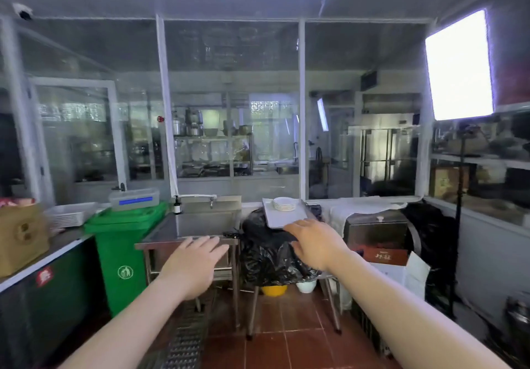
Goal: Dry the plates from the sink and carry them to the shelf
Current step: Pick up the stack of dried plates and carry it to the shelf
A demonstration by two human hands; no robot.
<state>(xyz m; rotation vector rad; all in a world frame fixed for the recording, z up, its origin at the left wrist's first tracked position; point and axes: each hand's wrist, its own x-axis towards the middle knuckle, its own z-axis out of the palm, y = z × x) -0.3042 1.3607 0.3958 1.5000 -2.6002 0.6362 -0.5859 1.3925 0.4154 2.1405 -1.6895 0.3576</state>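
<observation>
Reaching forward, both arms extended at chest height, palms down, nothing held. Left hand [191,265] has fingers straight and slightly spread, hovering in line with the front edge of the stainless sink [200,222]. Right hand [314,243] is also loose and flat-fingered, fingertips overlapping in view the near edge of a grey tray [275,219]; contact can't be confirmed.

Stack of white plates [284,204] sits on the far part of that tray, beyond and slightly left of the right hand, well right of the left hand. Tray rests on a mound of black plastic bags [269,254] just right of the sink.

Sink basin interior mostly hidden from this angle; tap [211,200] at its back wall, dark pump bottle [177,205] on its left rear corner.

Green wheelie bin [122,254] stands just left of the sink, with a clear lidded box [134,198] on top. Cardboard box [21,236] on the counter far left. Yellow bowl [274,289] and white bowl [306,286] on the floor under the bags. Steel container [375,232] to the right of the tray. Shelving [481,160] along the right wall, bright light panel [459,66] above it.
</observation>
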